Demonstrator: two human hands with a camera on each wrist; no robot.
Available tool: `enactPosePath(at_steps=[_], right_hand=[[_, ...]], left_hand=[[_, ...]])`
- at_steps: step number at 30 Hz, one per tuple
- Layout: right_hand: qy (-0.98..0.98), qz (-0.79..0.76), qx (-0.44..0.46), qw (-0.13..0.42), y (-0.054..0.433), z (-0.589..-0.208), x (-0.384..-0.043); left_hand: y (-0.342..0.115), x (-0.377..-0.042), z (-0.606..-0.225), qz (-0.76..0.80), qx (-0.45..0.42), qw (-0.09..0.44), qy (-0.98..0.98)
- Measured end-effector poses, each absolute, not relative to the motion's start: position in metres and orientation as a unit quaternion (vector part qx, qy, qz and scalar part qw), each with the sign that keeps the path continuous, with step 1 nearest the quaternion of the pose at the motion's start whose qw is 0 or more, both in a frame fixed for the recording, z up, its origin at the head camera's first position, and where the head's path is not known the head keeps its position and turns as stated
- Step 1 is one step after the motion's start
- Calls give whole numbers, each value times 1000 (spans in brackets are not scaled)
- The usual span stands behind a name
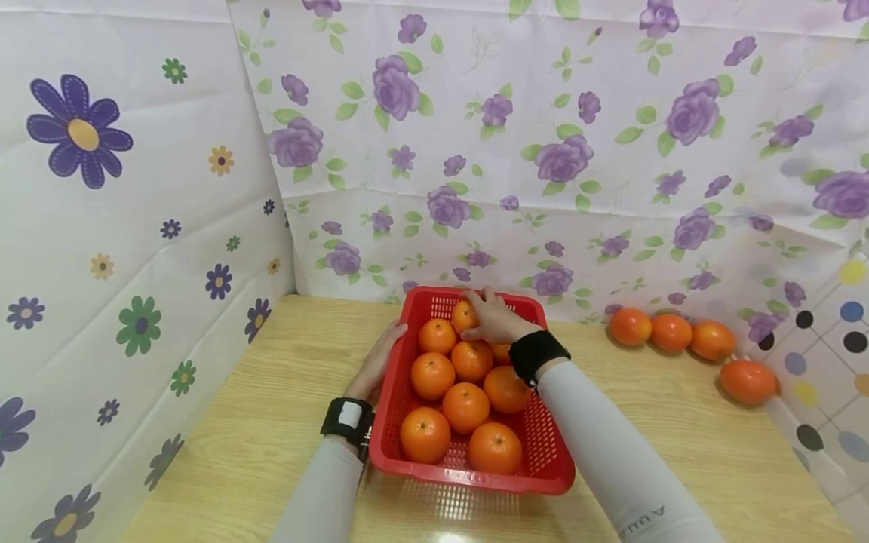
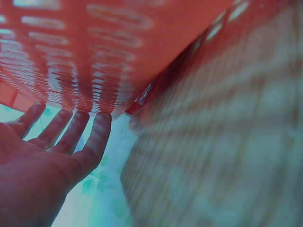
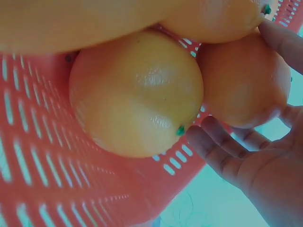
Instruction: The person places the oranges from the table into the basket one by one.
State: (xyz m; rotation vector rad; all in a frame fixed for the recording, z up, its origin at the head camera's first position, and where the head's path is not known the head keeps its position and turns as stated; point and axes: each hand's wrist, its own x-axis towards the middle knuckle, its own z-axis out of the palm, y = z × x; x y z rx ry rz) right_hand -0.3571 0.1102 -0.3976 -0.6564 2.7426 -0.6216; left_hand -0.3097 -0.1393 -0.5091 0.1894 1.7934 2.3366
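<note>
A red plastic basket (image 1: 468, 473) with slotted walls stands on the table, holding several oranges (image 1: 465, 407). At its far end my right hand (image 1: 498, 320) reaches in from the right and grips an orange (image 1: 464, 317). In the right wrist view that orange (image 3: 244, 82) lies between thumb and fingers, beside a larger-looking orange (image 3: 137, 94) with a green stem spot. My left hand (image 1: 376, 362) is at the basket's left side. The left wrist view shows this hand (image 2: 52, 151) with its fingers extended, fingertips against the slotted wall (image 2: 75, 56).
On the right of the wooden table (image 1: 305, 354), three orange-red fruits (image 1: 670, 332) lie in a row near the back, with another fruit (image 1: 748, 381) closer in. Flowered sheets (image 1: 434, 143) hang behind the table and along its left side (image 1: 136, 226).
</note>
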Motion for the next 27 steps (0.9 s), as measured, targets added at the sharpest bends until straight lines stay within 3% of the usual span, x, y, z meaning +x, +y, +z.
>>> enactPosePath(at_steps=[27], right_hand=[[926,-298,-228,34,193,-355,-351]], left_hand=[[-140,-310,-507,786,55,95,608]])
